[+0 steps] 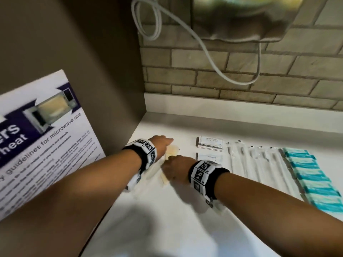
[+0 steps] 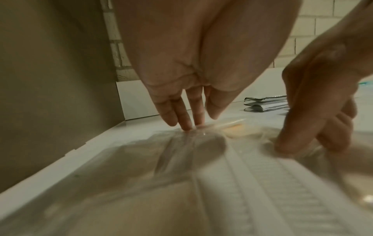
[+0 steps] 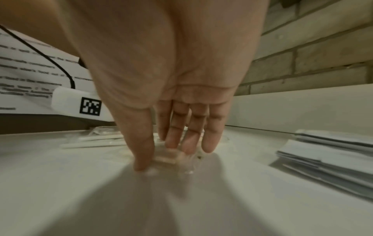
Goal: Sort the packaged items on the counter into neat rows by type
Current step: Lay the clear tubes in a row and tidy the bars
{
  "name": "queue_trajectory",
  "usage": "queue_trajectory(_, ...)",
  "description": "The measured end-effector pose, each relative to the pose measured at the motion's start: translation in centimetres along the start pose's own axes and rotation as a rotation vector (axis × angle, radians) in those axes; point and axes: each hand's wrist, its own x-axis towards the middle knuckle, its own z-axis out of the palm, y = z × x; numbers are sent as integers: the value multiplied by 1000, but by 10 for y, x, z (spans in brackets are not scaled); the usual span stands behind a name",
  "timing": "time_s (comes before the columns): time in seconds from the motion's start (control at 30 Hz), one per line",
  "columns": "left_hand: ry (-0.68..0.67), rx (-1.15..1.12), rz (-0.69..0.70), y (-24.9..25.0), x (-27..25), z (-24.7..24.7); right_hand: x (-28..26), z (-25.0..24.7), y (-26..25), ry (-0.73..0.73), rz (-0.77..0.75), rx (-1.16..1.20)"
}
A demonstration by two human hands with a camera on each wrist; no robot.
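Our left hand (image 1: 161, 145) flat-fingered on clear packets (image 1: 171, 152) near the table's (image 1: 167, 210) back left corner, right hand (image 1: 174, 171) pressing them, fingers straight

White counter (image 1: 185, 210) against a brick wall, carrying from right to left a row of teal packets (image 1: 313, 182), a row of long clear-wrapped white sticks (image 1: 259, 164), and two small stacks of white sachets (image 1: 210, 143) one behind the other. Further left, near the corner, clear-wrapped pale wooden pieces (image 1: 171, 152), blurred and partly covered by two hands, so count not readable. At the counter's left edge, a printed microwave-guidelines board (image 1: 40, 138), tilted.
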Motion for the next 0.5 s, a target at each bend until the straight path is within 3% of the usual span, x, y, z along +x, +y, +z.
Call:
queue_trajectory(0.23, 61, 77, -47, -3, 6, 4, -9, 0, -5, -2, 17, -108)
queue_trajectory(0.33, 134, -68, -43, -9, 1, 6, -10, 1, -5, 31, 15, -121)
queue_trajectory(0.5, 300, -370, -11, -19, -9, -3, -14, -5, 9, -47, 222, 182)
